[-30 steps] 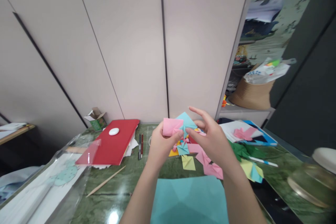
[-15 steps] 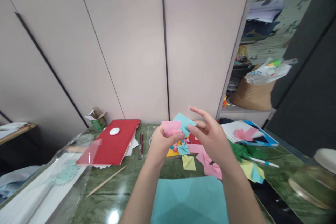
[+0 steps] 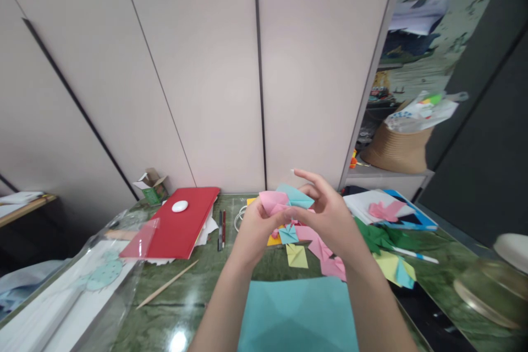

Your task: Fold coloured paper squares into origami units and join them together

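Observation:
Between my hands, above the table, is a folded paper piece made of a pink part (image 3: 274, 201) and a light blue part (image 3: 299, 197). My left hand (image 3: 259, 226) pinches the pink part, thumb in front. My right hand (image 3: 330, 213) grips the blue part with its thumb, which meets the left thumb; its index finger sticks up. Some of the folds are hidden by the thumbs. Just below on the table lie a small blue folded paper (image 3: 288, 234), a yellow folded square (image 3: 297, 256) and pink folded papers (image 3: 328, 256). A large teal sheet (image 3: 299, 313) lies nearest me.
A red folder (image 3: 177, 225) with a white round object (image 3: 180, 207), pens (image 3: 221, 230) and a pointed wooden stick (image 3: 167, 284) lie left. At right are green paper (image 3: 377, 235), a yellow-and-blue folded paper (image 3: 396, 269), a white pen (image 3: 414, 254) and a glass jar (image 3: 493, 291).
My right hand has shifted slightly left and its thumb now meets the left thumb. The paper piece has tilted, its blue part flatter and lower.

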Demonstrator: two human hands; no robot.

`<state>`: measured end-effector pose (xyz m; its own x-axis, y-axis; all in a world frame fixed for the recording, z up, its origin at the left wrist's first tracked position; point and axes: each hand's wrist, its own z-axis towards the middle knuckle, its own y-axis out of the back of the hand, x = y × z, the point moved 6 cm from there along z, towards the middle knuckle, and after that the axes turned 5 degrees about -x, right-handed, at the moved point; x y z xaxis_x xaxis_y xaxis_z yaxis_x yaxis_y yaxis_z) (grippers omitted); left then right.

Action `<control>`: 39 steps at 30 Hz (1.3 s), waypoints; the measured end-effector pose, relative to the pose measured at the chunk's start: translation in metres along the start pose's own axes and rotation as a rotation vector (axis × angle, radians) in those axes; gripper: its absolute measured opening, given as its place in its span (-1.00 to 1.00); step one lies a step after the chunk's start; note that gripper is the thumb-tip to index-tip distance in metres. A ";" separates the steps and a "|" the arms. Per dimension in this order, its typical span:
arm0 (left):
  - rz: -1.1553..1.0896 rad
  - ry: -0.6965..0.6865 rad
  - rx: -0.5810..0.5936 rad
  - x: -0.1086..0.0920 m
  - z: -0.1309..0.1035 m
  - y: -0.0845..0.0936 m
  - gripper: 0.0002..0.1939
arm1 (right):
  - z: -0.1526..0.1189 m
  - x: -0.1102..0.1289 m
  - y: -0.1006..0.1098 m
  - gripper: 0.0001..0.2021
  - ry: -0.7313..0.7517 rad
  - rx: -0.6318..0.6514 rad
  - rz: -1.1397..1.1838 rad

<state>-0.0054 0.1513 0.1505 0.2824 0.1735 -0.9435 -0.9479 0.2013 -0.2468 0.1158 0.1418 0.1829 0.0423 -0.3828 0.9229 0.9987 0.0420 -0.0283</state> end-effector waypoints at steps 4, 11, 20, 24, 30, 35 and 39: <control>0.039 -0.034 -0.055 -0.003 -0.002 0.000 -0.81 | 0.001 0.002 0.002 -0.44 0.028 -0.034 -0.080; -0.078 -0.058 -0.007 -0.001 -0.003 0.000 -0.75 | 0.002 -0.001 0.008 -0.42 0.028 -0.083 -0.140; -0.068 -0.015 -0.041 -0.002 -0.003 -0.001 -0.71 | 0.002 -0.001 0.005 -0.40 0.007 -0.103 -0.092; -0.085 0.022 -0.105 -0.006 -0.004 0.002 -0.73 | 0.006 -0.004 0.008 -0.49 0.047 -0.126 -0.047; -0.131 0.037 -0.149 -0.008 -0.003 0.007 -0.73 | 0.007 -0.006 0.009 -0.45 0.047 -0.165 -0.007; -0.163 -0.021 -0.240 -0.006 0.000 0.014 -0.70 | 0.002 -0.001 0.019 -0.72 0.161 -0.306 0.103; -0.177 -0.082 -0.327 -0.008 -0.001 0.020 -0.66 | 0.002 -0.001 0.009 -0.88 0.166 -0.129 0.137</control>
<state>-0.0268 0.1531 0.1532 0.4442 0.2425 -0.8625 -0.8766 -0.0811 -0.4743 0.1251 0.1442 0.1820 0.1711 -0.5282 0.8317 0.9781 -0.0105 -0.2078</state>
